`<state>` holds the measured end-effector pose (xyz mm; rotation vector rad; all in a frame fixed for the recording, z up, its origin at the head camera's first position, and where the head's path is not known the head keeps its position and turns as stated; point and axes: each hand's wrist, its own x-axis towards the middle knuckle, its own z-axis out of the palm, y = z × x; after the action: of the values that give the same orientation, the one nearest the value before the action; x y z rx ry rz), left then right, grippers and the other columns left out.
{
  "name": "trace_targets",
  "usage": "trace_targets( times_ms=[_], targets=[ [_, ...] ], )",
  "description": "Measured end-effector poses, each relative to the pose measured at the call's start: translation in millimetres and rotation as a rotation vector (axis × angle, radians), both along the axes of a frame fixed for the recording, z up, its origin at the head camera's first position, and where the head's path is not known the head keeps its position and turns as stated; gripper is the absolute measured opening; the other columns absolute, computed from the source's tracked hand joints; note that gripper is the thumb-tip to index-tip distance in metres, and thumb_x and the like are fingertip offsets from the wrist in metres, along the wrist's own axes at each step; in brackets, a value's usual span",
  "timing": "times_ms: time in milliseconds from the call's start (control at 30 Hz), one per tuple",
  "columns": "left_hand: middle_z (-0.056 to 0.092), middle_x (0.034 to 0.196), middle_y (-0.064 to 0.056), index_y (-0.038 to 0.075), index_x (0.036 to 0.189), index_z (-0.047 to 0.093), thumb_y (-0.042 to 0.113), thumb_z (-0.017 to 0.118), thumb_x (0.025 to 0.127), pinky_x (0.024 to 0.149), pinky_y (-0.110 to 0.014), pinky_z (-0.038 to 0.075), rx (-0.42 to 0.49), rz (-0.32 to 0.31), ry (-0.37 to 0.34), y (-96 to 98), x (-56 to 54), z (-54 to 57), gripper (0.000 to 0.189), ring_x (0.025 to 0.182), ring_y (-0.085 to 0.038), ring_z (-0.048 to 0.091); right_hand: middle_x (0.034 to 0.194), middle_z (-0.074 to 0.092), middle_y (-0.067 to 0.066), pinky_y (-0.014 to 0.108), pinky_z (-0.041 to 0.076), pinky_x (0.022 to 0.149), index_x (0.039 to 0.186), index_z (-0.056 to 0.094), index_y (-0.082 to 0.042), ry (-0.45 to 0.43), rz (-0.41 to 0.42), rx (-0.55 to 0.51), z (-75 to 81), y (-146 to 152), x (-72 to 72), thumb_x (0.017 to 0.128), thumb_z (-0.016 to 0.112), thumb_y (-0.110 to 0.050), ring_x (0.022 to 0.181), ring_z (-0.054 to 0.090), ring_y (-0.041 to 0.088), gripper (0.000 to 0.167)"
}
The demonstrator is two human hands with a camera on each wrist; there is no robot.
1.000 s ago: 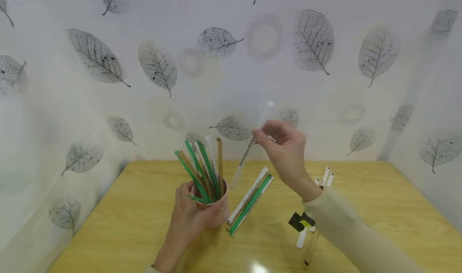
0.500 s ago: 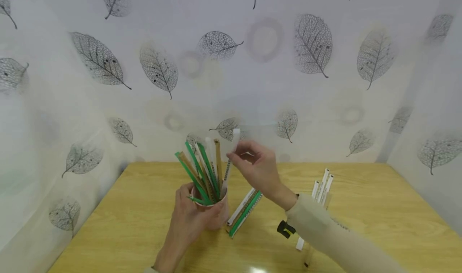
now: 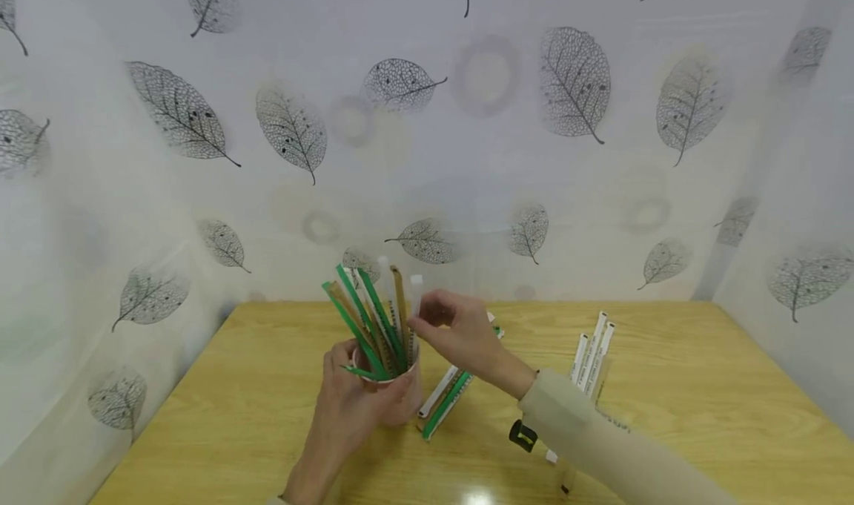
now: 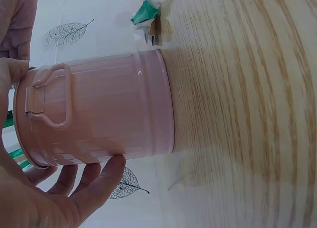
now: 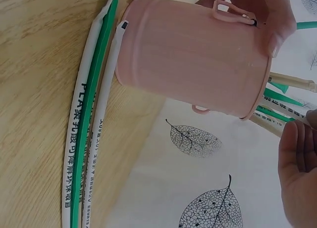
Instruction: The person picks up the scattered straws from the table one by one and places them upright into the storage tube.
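My left hand [image 3: 350, 401] grips the pink bucket [image 4: 109, 104] around its side near the rim, and the bucket stands upright on the table. Green, brown and white wrapped straws [image 3: 353, 319] lean in it, their tops spread above the rim. Between thumb and fingers, my right hand [image 3: 463, 338] pinches a white wrapped straw [image 3: 416, 297] at the bucket's right side; its lower end is inside the rim. In the right wrist view that hand [image 5: 299, 173] is partly cut off at the frame edge, beside the straw tops.
Beside the bucket lies a small row of white, brown and green wrapped straws [image 5: 84, 139]. More white straws [image 3: 590, 364] lie farther right, partly under the right sleeve [image 3: 587, 423]. A black and yellow item [image 3: 523, 436] sits by that wrist. A leaf-print sheet [image 3: 427, 156] stands behind the table.
My right hand has come left and down with the white straw, from above the table to the bucket, and its lower end has gone inside. The left hand stays on the bucket.
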<state>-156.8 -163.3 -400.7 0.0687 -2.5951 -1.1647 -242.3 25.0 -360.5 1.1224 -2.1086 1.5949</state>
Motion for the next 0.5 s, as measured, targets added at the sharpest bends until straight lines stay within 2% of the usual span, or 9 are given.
trace_targets(
  times_ms=[267,500],
  targets=[
    [0.047,0.133,-0.008,0.009,0.132,0.055,0.061,0.08,0.081,0.095,-0.045,0.051,-0.01,-0.007,-0.003,0.9,0.7,0.2,0.076,0.124,-0.023,0.045,0.086,0.074,0.007,0.026,0.059,0.068,0.095,0.072,-0.006,-0.016,-0.012,0.047,-3.8,5,0.9,0.093,0.074,-0.009,0.074,0.068,0.008,0.005],
    [0.046,0.134,-0.008,0.007,0.135,0.049,0.057,0.082,0.08,0.097,-0.045,0.05,-0.008,-0.004,-0.009,0.5,0.6,0.8,0.081,0.125,-0.023,0.045,0.089,0.076,0.002,0.025,0.059,0.072,0.095,0.074,-0.011,-0.07,-0.052,0.147,-5.1,33,3.2,0.094,0.074,-0.015,0.078,0.069,0.007,0.005]
  ],
)
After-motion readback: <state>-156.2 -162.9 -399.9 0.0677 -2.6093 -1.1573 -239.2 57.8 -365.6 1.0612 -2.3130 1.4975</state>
